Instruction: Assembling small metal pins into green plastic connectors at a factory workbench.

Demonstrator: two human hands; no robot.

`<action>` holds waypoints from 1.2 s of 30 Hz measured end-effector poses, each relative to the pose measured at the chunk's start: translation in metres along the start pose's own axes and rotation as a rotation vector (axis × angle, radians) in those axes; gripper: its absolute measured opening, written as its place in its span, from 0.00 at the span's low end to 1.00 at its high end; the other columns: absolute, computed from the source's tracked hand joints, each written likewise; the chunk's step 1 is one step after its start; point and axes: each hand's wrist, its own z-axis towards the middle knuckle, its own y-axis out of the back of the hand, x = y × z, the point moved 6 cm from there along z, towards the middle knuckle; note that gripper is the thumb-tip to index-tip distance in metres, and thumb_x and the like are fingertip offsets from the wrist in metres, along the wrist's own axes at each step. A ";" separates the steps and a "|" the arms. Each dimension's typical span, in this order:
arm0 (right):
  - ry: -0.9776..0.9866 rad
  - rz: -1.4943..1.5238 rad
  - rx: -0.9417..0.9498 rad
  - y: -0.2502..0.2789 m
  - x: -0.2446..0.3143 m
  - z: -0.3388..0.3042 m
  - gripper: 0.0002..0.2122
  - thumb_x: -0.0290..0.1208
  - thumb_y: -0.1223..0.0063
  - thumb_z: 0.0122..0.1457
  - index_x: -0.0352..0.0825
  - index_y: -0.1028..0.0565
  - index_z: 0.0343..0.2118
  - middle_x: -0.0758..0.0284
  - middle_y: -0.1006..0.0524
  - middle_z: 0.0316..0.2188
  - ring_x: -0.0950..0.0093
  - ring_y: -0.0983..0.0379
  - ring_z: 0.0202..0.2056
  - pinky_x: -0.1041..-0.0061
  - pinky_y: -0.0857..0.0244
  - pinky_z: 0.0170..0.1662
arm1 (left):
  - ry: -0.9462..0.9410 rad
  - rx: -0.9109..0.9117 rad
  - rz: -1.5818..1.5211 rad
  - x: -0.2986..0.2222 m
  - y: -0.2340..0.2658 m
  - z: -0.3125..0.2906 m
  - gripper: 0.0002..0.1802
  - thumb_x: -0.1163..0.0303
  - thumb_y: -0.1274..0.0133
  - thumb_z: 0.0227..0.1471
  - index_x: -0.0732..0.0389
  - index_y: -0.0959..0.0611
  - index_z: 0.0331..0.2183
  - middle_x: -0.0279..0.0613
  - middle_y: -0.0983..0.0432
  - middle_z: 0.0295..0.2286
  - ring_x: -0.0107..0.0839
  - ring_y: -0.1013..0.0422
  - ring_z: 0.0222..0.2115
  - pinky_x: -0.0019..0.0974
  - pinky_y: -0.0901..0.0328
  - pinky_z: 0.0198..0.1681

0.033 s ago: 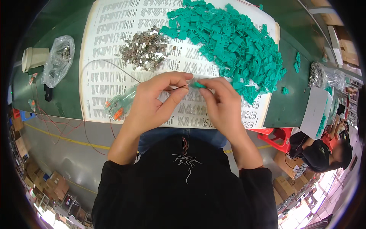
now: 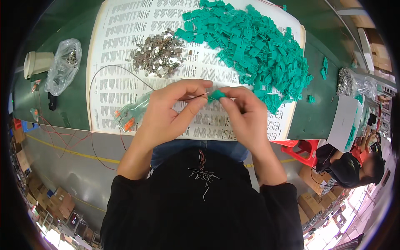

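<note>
Left hand [image 2: 168, 107]: being closed at thumb and forefinger on a dark wire [image 2: 192, 98], the other fingers being curled.
Right hand [image 2: 248, 111]: being closed in a pinch on a small green piece [image 2: 216, 95].
Printed sheet [image 2: 118, 46]: being spread on the green table [image 2: 312, 118]; a heap of green parts [image 2: 254, 46] is being borne toward its right, a smaller metal heap [image 2: 158, 54] left of that.
White box [image 2: 342, 123]: being set at the table's right edge; green parts are being held inside.
Left clear bag [image 2: 58, 77]: being left lying beside the cup; small metal bits are being held in it.
Right clear bag [image 2: 363, 86]: being kept just beyond the box, metal pieces being gathered at its near end.
Beige cup [image 2: 38, 64]: being tipped in view; its contents are being hidden.
Wire's axis: being held roughly left to right, rising slightly, its end being pointed at the green piece.
Green piece's place: being held between both hands' fingertips, above the sheet; its long axis is being slanted up toward the right.
</note>
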 end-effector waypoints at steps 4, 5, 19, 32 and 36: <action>-0.216 0.736 0.049 0.006 0.013 -0.007 0.09 0.26 0.44 0.64 0.28 0.22 0.45 0.63 0.20 0.30 0.86 0.36 0.19 0.85 0.46 0.19 | 0.010 0.016 -0.248 -0.025 -0.009 -0.006 0.06 0.81 0.46 0.58 0.69 0.23 0.39 0.44 0.23 0.36 0.25 0.25 0.35 0.30 0.30 0.43; -0.246 0.940 0.079 0.004 0.016 -0.009 0.10 0.27 0.44 0.65 0.27 0.22 0.44 0.62 0.19 0.30 0.89 0.39 0.18 0.86 0.50 0.17 | 0.009 0.019 -0.248 -0.028 -0.011 -0.008 0.06 0.81 0.46 0.58 0.69 0.23 0.39 0.44 0.23 0.36 0.25 0.25 0.35 0.30 0.30 0.43; -0.267 1.341 0.195 -0.004 0.042 -0.029 0.10 0.28 0.43 0.64 0.27 0.22 0.44 0.60 0.20 0.28 0.88 0.43 0.16 0.86 0.51 0.17 | -0.174 -0.020 -0.351 -0.068 -0.013 -0.022 0.08 0.84 0.46 0.57 0.71 0.25 0.40 0.45 0.24 0.34 0.23 0.27 0.31 0.25 0.32 0.35; -0.261 1.321 0.178 0.002 0.051 -0.028 0.10 0.30 0.45 0.66 0.26 0.22 0.42 0.59 0.19 0.29 0.89 0.44 0.15 0.86 0.52 0.16 | -0.147 -0.040 -0.413 -0.074 -0.014 -0.025 0.10 0.86 0.48 0.57 0.73 0.27 0.42 0.45 0.25 0.35 0.22 0.27 0.32 0.25 0.32 0.34; -0.295 1.323 0.184 0.001 0.054 -0.028 0.11 0.31 0.46 0.67 0.26 0.22 0.42 0.59 0.20 0.29 0.89 0.44 0.15 0.87 0.52 0.16 | -0.112 -0.066 -0.481 -0.074 -0.015 -0.027 0.10 0.86 0.48 0.57 0.72 0.27 0.42 0.44 0.25 0.35 0.22 0.28 0.32 0.24 0.32 0.34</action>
